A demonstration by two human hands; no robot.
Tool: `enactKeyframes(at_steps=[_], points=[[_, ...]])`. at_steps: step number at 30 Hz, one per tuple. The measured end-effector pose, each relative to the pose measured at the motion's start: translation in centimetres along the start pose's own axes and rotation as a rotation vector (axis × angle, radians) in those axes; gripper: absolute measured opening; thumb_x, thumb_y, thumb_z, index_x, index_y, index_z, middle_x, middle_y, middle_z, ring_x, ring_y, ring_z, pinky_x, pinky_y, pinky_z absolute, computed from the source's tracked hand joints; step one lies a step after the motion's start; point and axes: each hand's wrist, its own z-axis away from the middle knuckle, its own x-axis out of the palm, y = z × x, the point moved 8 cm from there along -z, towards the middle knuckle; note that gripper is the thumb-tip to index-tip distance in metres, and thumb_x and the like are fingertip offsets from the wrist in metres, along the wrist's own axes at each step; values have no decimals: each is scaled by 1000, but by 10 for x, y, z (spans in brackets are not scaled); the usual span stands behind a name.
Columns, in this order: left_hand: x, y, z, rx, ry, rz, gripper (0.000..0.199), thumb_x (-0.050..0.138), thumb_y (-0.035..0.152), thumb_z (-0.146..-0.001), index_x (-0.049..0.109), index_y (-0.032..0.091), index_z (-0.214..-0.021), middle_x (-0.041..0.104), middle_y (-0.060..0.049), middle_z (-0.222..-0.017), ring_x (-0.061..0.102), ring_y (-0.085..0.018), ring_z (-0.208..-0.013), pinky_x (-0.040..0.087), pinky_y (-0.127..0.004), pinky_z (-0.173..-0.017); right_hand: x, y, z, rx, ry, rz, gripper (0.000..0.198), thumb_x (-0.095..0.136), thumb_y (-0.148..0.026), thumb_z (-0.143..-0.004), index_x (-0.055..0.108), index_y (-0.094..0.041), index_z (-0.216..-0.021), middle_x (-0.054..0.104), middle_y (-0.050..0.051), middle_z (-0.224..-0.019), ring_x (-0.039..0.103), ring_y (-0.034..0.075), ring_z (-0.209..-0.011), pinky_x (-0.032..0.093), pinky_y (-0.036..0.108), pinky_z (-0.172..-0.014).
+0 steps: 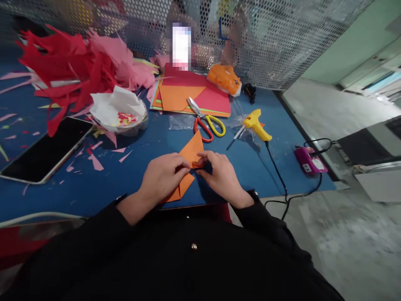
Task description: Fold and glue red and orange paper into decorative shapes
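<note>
A sheet of bright orange paper point(193, 146), flat-coloured and creased, lies near the front edge of a blue table point(156, 144), beneath a person's two hands. One part rises to a point beyond the fingers; another shows below, with a fold line running through it. The left hand point(162, 175) has a narrow grip, thumb and fingers closed on the paper. The right hand point(222, 174) pinches a small, darker orange curl point(197, 164); whether it belongs to the sheet cannot be told. A purple box point(310, 160) near the table's right edge carries white labels, and an orange packet point(224, 78) at the back has dark marks, all too small to read. A metal mesh point(266, 50) bounds the far side. Blue surface shows between the right hand and the cord point(275, 165); red-and-yellow-handled scissors point(205, 121) lie just beyond the paper's tip.
</note>
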Motion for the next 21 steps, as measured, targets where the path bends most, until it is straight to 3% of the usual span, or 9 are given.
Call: enactKeyframes(at_steps=[7,12,17,21], points=[[-4,-1,1,-46,58,-40,8,62,22,-89,68,22,-94,73,-2,-102,69,-20,-92,47,-29,-75,2,11,-1,127,47,-167,31,66,-8,-87,58,-20,-114,75,3,-95,68,21,-94,49,38,-87],[-5,-1,4,-32,94,-43,12,61,23,-91,63,20,-102,73,-2,-99,70,-18,-85,50,-28,-73,3,16,2,187,88,-220,31,62,-11,-87,55,-21,-115,75,5,-99,70,22,-97,51,41,-89],[-10,16,12,162,183,-160,15,55,23,-98,69,20,-93,73,-2,-104,70,-17,-87,49,-26,-69,5,15,1,193,94,-180,35,60,-11,-85,53,-21,-118,74,6,-101,70,22,-96,52,41,-89],[-6,33,22,371,179,-283,21,52,24,-102,72,16,-101,75,-6,-105,71,-19,-87,52,-31,-71,4,14,1,169,103,-152,33,60,-12,-86,53,-20,-118,74,6,-100,69,23,-95,52,41,-89]])
